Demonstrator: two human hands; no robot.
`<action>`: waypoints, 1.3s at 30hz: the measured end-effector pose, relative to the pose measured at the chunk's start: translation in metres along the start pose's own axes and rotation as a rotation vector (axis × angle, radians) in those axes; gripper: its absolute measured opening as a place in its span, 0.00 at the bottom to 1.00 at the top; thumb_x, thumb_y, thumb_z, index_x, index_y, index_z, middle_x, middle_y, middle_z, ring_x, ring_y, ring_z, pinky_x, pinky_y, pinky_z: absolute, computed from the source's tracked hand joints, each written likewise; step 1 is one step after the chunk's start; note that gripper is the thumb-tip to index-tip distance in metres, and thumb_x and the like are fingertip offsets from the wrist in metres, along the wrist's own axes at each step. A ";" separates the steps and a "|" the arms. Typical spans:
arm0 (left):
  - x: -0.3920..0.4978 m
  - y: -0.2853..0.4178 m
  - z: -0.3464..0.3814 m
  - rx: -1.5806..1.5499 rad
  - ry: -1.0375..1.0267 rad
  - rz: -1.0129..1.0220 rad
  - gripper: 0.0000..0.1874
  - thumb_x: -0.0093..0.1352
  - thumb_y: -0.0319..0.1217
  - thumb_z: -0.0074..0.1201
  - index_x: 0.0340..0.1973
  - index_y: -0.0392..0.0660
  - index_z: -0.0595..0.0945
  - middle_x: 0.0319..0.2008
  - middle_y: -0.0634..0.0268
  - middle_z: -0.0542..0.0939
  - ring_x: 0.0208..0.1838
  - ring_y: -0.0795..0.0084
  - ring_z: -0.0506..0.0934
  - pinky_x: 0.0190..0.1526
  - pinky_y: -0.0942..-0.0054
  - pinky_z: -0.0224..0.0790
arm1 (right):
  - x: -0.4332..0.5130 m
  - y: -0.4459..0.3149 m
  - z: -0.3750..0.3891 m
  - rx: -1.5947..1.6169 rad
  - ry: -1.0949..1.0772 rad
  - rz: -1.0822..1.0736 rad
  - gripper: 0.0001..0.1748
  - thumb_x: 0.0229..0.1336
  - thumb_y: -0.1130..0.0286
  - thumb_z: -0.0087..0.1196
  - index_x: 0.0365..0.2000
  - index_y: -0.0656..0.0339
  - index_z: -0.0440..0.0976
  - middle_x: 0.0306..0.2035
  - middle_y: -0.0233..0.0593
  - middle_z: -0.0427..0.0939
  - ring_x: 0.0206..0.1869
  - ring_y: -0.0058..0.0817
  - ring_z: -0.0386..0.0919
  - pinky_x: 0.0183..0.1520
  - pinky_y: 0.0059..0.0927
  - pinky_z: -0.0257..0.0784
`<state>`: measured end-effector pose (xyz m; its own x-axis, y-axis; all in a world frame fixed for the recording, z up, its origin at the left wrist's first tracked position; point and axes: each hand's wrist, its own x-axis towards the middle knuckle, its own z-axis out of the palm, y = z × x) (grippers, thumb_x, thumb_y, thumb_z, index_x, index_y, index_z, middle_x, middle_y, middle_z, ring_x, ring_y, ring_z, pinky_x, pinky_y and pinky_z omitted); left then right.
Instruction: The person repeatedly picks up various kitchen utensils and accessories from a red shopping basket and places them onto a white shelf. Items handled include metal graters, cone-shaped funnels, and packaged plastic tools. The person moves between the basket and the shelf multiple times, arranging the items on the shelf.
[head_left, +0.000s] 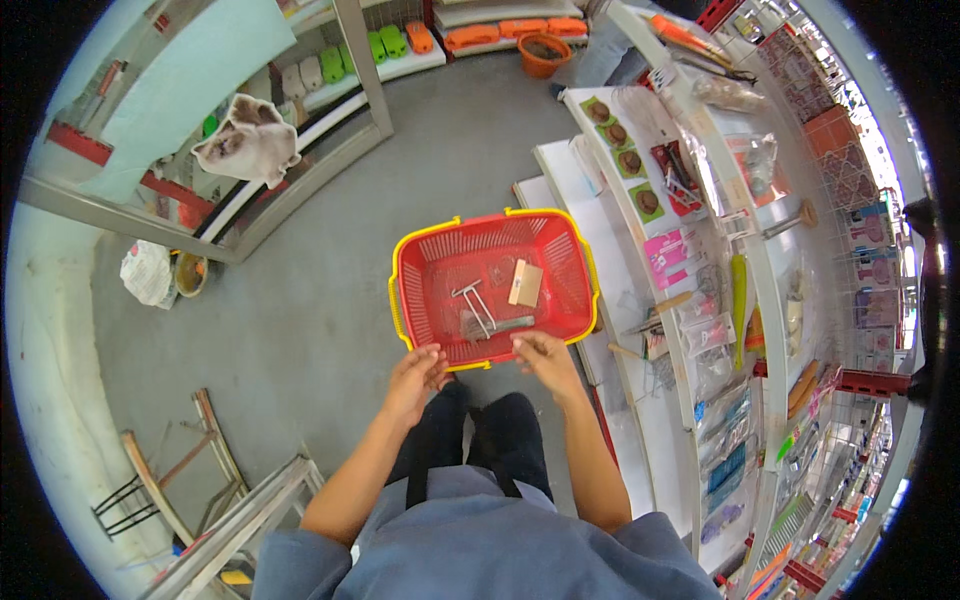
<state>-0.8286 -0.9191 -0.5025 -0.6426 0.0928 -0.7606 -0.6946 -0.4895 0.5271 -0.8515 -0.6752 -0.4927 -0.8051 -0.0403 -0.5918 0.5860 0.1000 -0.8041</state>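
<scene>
A red plastic shopping basket (420, 300) with folded yellow handles is in front of me. My left hand (421, 373) pinches its near rim at the left corner. At the right part of that rim, my right hand (541, 360) has thumb and fingers closed on the edge. Inside lie a small light-brown box (526, 283), a white metal wire hook or bracket (478, 306) and a clear-wrapped utensil with a grey handle (512, 323). Another clear packet (501, 271) lies beside the box; its contents are unclear.
Stepped white shelves (637, 420) with packaged goods rise close on the right. At the left stand a metal-framed glass door (300, 180), a white sack (148, 274) and a ladder-like frame (247, 517). An orange pot (541, 58) sits ahead near a person's legs (602, 56).
</scene>
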 end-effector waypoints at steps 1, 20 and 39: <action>0.015 0.001 -0.003 0.012 0.000 -0.002 0.12 0.70 0.31 0.50 0.47 0.44 0.75 0.44 0.64 0.78 0.48 0.72 0.75 0.51 0.71 0.67 | 0.013 0.005 0.001 -0.002 0.018 0.018 0.16 0.60 0.64 0.54 0.42 0.65 0.76 0.30 0.32 0.78 0.32 0.19 0.75 0.34 0.22 0.72; 0.204 -0.072 -0.020 0.021 0.265 -0.169 0.14 0.67 0.29 0.52 0.49 0.44 0.74 0.41 0.66 0.77 0.42 0.73 0.73 0.43 0.76 0.65 | 0.246 0.163 0.052 -0.782 0.108 0.184 0.17 0.50 0.66 0.58 0.41 0.63 0.78 0.40 0.54 0.79 0.46 0.45 0.77 0.50 0.40 0.71; 0.210 -0.069 0.011 0.139 0.225 -0.136 0.12 0.70 0.33 0.48 0.48 0.46 0.75 0.38 0.67 0.77 0.40 0.75 0.73 0.40 0.74 0.66 | 0.148 0.004 -0.051 -0.178 0.056 -0.141 0.10 0.58 0.72 0.54 0.39 0.65 0.78 0.28 0.33 0.78 0.30 0.18 0.73 0.34 0.23 0.68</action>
<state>-0.9194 -0.8563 -0.6940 -0.4638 -0.0526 -0.8844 -0.8170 -0.3607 0.4499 -0.9734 -0.6302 -0.5805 -0.8845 -0.0121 -0.4663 0.4459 0.2716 -0.8529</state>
